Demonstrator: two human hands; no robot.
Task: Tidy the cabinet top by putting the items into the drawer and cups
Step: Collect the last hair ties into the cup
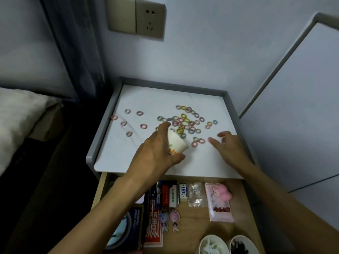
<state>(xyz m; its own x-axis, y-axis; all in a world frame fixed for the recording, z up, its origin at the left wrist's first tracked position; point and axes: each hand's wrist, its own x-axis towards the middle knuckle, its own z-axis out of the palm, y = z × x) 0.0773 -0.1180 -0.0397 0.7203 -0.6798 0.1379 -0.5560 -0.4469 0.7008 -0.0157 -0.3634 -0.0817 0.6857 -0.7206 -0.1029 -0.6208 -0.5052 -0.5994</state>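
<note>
The tilted cup [177,143] is being gripped by the left hand [156,153]; the right hand's [229,148] released fingers [214,143] are being stretched toward soft, light rings [186,119], probably easily pinched.

Left hand [156,149], right hand [230,148] bare; both forearms [110,202] bare.

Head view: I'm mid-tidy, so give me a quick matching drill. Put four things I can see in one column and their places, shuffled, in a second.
Things:
1. paper cup
2. hair ties
3. eraser
4. wall socket

Places:
A. on the wall above the cabinet top
B. in the open drawer
C. gripped by the left hand
D. scattered over the cabinet top

Pairs: 1-C, 2-D, 3-B, 4-A.
</note>
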